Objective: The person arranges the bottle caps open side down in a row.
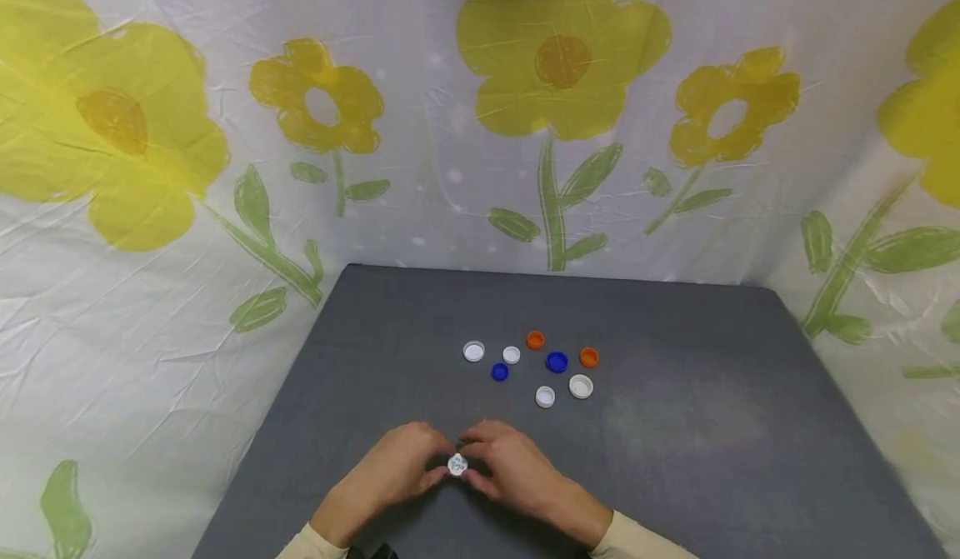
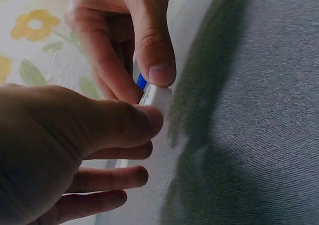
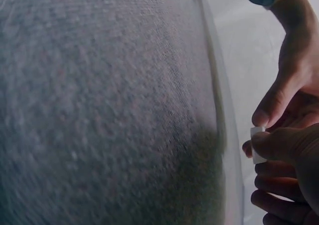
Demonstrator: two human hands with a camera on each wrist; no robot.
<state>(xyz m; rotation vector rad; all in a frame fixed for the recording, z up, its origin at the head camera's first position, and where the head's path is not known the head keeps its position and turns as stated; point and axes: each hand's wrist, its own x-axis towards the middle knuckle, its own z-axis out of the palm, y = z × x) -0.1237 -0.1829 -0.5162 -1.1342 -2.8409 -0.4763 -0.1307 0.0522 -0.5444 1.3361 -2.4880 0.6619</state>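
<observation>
A small white cap point(image 1: 457, 464) with dark printed marks on its top is between the two hands, over the near part of the grey table. My left hand point(image 1: 397, 463) pinches it from the left with thumb and fingertips. From the other side, my right hand point(image 1: 519, 469) grips it between thumb and index finger. The left wrist view shows the cap's plain side point(image 2: 160, 99) between the two thumbs, partly covered by fingers. In the right wrist view the cap point(image 3: 258, 158) is mostly hidden behind the right thumb.
Beyond the hands, loose caps lie on the grey table point(image 1: 675, 476): several white ones point(image 1: 581, 386), two orange ones point(image 1: 588, 357) and two blue ones point(image 1: 557, 362). A flower-printed curtain point(image 1: 427, 192) surrounds the table's back and sides.
</observation>
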